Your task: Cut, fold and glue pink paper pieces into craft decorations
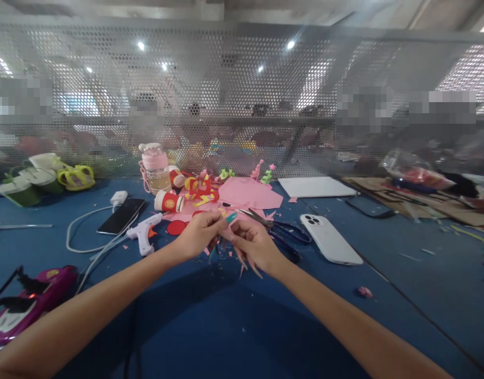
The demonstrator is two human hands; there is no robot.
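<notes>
Both hands meet above the blue table, fingertips pinched together around a small pink piece that looks like paper [227, 232]. My left hand [202, 232], with long teal nails, is closed on one side of it. On the other side, my right hand [255, 243] is also closed, its long nails pointing down. Fingers hide most of the piece. Just beyond my right hand lie scissors [291, 231] with dark blue handles and parted blades. Pink sheets [252, 193] and a red paper disc [176, 227] lie behind my hands.
A white glue gun [141, 231], black phone [121, 216] and purple power strip [48, 287] are on the left. A pink-lidded bottle [155, 166] and red cup [168, 201] stand farther back. On the right lies a white phone [331, 239]. A perforated metal screen [226, 95] borders the table.
</notes>
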